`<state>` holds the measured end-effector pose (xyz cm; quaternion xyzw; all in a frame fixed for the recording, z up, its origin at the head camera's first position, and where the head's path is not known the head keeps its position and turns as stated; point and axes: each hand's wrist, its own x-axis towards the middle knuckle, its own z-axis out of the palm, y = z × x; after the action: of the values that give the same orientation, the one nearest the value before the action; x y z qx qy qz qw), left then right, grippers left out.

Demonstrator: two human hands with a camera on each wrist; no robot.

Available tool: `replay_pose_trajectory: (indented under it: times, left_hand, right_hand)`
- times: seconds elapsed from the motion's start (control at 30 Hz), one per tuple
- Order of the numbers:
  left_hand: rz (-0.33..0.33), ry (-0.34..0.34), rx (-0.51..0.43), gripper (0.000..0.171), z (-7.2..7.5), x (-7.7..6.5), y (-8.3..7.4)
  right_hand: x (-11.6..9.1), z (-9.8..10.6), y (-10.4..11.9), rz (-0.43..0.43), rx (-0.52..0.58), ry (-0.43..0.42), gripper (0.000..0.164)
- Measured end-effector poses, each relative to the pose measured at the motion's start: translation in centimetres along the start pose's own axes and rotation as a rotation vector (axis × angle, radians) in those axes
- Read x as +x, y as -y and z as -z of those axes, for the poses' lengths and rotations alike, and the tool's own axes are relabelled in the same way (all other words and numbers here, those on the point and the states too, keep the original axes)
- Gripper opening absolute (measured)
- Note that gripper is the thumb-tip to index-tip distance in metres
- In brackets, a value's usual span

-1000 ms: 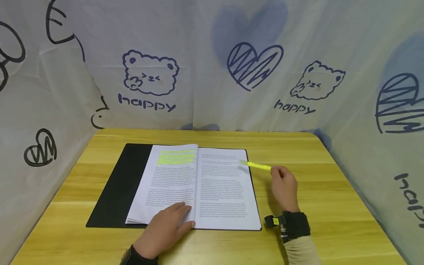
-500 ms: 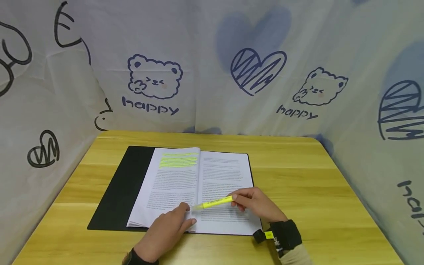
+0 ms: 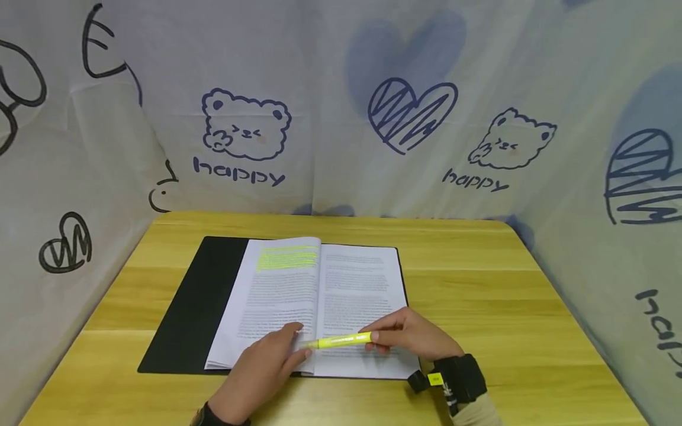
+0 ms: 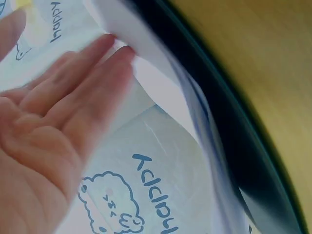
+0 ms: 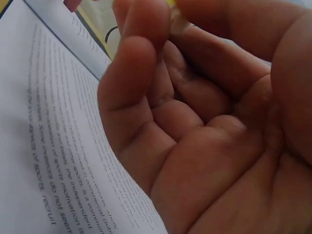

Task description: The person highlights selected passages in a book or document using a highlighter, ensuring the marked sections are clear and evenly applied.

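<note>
My right hand (image 3: pixel 410 334) pinches a yellow highlighter (image 3: pixel 343 340) by one end, between thumb and fingers. In the right wrist view its other fingers (image 5: pixel 126 78) curl close over the printed page (image 5: pixel 44 136). The highlighter lies across the open document's fold, its pale translucent end reaching between my left thumb and index finger. My left hand (image 3: pixel 261 367) is at the lower part of the left page (image 3: pixel 266 296), fingers extended. The left wrist view shows those straight fingers (image 4: pixel 97 97) at the paper. Bright yellow highlighted lines (image 3: pixel 288 258) cover the left page's top.
The stack of printed pages lies in a black folder (image 3: pixel 186 313), whose cover spreads out to the left. Under it is a yellow wood-grain table (image 3: pixel 479 284). White cloth (image 3: pixel 330 41) with drawn bears and hearts encloses the back and sides.
My right hand has brought the highlighter from the right page's edge down and left to my left hand. My left hand has stayed at the lower left page, shifting only slightly.
</note>
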<state>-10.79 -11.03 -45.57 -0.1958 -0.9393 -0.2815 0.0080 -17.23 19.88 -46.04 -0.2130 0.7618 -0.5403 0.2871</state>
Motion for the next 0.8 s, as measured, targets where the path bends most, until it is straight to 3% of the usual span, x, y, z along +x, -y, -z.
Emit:
replay_pose_trajectory:
  times: [0.13,0.27,0.4,0.5,0.63,0.8]
  left_hand:
    - [-0.133,-0.054,-0.103,0.03,-0.2,-0.1,0.0]
    - [-0.175,-0.045,-0.262,0.025,-0.3,0.0,-0.3]
    - [-0.132,0.014,-0.406,0.023,-0.2,0.0,-0.7]
    - [-0.076,0.016,-0.466,0.022,0.0,0.0,-0.9]
    - [-0.015,0.016,-0.535,0.021,0.4,0.0,-0.8]
    - [0.001,0.051,-0.618,0.022,1.0,-0.1,-1.0]
  right_hand:
    - [-0.1,-0.1,0.3,0.002,0.026,0.016,0.025]
    - [0.0,-0.5,0.8,0.035,-0.007,0.067,0.024]
    - [0.4,-1.3,1.3,0.078,-0.075,0.131,0.03]
    - [0.5,-1.7,1.7,0.085,-0.092,0.116,0.034]
    - [0.4,-2.1,1.8,0.08,-0.071,0.099,0.028]
    - [0.2,-2.1,1.9,0.117,-0.056,0.098,0.025]
